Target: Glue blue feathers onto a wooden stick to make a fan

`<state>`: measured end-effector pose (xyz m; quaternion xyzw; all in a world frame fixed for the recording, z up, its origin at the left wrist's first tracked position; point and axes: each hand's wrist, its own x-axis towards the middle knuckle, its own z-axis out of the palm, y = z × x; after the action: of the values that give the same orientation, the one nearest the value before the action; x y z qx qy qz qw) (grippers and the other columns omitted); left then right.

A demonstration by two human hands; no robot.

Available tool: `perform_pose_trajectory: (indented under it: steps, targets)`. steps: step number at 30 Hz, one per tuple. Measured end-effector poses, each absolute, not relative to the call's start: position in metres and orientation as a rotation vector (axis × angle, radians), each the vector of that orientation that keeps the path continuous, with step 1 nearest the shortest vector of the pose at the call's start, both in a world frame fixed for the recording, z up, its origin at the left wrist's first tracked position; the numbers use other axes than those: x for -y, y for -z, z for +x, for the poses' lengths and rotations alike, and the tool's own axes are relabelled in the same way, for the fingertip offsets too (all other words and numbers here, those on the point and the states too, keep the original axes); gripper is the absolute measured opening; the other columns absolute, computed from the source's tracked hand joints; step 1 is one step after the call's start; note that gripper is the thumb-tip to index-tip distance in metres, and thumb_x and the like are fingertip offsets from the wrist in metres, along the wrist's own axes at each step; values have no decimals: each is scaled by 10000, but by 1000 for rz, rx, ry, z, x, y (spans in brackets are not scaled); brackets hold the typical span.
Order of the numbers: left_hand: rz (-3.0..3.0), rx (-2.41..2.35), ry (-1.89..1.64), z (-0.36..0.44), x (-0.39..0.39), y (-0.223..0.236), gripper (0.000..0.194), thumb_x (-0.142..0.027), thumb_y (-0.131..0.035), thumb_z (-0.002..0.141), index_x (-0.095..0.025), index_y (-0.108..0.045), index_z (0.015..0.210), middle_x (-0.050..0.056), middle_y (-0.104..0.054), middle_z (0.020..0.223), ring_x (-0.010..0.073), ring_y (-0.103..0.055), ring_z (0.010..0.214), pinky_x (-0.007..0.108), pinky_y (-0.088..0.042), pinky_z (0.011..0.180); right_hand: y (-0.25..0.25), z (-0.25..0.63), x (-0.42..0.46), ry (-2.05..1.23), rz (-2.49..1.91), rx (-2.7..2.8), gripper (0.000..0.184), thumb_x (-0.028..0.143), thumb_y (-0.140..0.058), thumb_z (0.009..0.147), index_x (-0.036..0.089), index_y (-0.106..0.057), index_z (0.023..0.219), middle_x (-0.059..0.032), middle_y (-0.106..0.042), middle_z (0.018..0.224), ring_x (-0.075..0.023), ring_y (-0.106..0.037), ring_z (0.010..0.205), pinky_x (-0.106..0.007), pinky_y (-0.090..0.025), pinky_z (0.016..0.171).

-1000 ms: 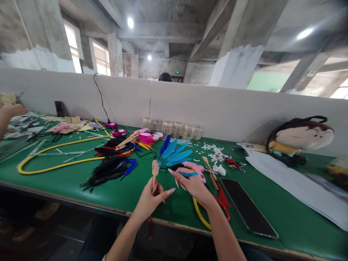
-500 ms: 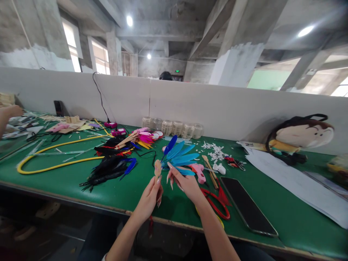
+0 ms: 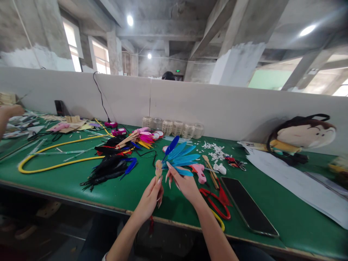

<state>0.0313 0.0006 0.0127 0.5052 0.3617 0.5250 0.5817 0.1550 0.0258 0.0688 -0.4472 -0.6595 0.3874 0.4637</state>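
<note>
"What was at the left edge?"
"A co-worker's hand (image 3: 13, 110), cut off by the frame."
"And the jars (image 3: 177, 128) at the centre?"
"Clear, in a row by the partition (image 3: 119, 98); I couldn't tell whether they held anything."
"The left hand (image 3: 152, 192), below centre?"
"Closed round a wooden stick (image 3: 158, 165), head upright, lower end hidden."
"And just right of that?"
"A fan of feathers (image 3: 182, 158) beside the stick's head. The right hand (image 3: 183, 183), reaching inward, pinched a light-blue feather (image 3: 188, 173), its quill tip covered by fingers."
</note>
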Motion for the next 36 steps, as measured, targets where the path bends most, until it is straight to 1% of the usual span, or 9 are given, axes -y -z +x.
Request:
perform_pose_trajectory:
  steps: [6, 11, 15, 17, 21, 24, 27, 33, 36]
  targets:
    - [1184, -835, -1243, 31, 0, -14, 361, -532, -402, 782, -190, -409, 667, -70, -343, 498, 62, -298, 405, 192, -267, 391, -68, 155, -26, -878, -1092, 1627, 391, 482, -462, 777, 178, -531, 542, 16, -526, 485, -81, -433, 408, -213, -350, 398]
    - [1150, -838, -1260, 32, 1, -15, 352, -525, -423, 775, -188, -415, 672, -71, -340, 494, 66, -293, 408, 198, -263, 397, -64, 156, -28, -848, -1103, 1636, 370, 498, -480, 756, 177, -588, 608, 10, -537, 501, -91, -453, 440, -205, -341, 378]
    - [1124, -846, -1259, 33, 1, -13, 383, -546, -431, 757, -185, -397, 635, -73, -334, 488, 62, -296, 413, 191, -259, 397, -60, 155, -29, -943, -1092, 1576, 378, 520, -500, 733, 161, -611, 687, -1, -555, 536, -97, -453, 422, -210, -329, 338]
    - [1131, -843, -1255, 32, 1, -12, 387, -552, -418, 761, -185, -399, 640, -74, -333, 488, 62, -294, 411, 190, -261, 391, -60, 154, -28, -987, -1074, 1578, 363, 514, -524, 717, 162, -596, 672, -1, -564, 560, -92, -437, 411, -217, -333, 344]
    - [1177, -816, -1227, 31, 1, -11, 379, -547, -397, 776, -185, -408, 667, -71, -339, 497, 63, -292, 410, 188, -259, 382, -66, 151, -25, -928, -1026, 1657, 373, 483, -519, 735, 183, -508, 515, 26, -485, 478, -94, -421, 443, -227, -364, 438]
    - [1203, -810, -1209, 31, 1, -12, 385, -554, -399, 771, -183, -408, 667, -69, -343, 502, 59, -285, 405, 186, -256, 381, -69, 148, -23, -847, -1021, 1639, 402, 484, -493, 752, 196, -447, 475, 36, -428, 447, -109, -440, 489, -243, -388, 531]
    - [1213, -798, -1195, 31, 2, -14, 382, -551, -400, 772, -186, -399, 660, -70, -339, 497, 58, -286, 399, 186, -256, 378, -67, 147, -23, -797, -1072, 1632, 391, 491, -477, 756, 201, -439, 497, 34, -434, 456, -117, -444, 502, -254, -395, 558]
    - [1203, -855, -1180, 29, 6, -16, 386, -534, -406, 777, -184, -379, 615, -74, -301, 478, 51, -222, 392, 195, -157, 364, -61, 149, -24, -706, -1108, 1681, 366, 455, -475, 771, 205, -417, 511, 25, -465, 498, -117, -456, 516, -260, -422, 609]
    - [1215, -860, -1208, 28, 7, -16, 383, -516, -416, 782, -178, -379, 607, -66, -304, 493, 56, -224, 422, 202, -152, 391, -62, 149, -22, -618, -1128, 1704, 349, 440, -481, 772, 206, -438, 517, 16, -494, 518, -132, -488, 549, -274, -426, 649]
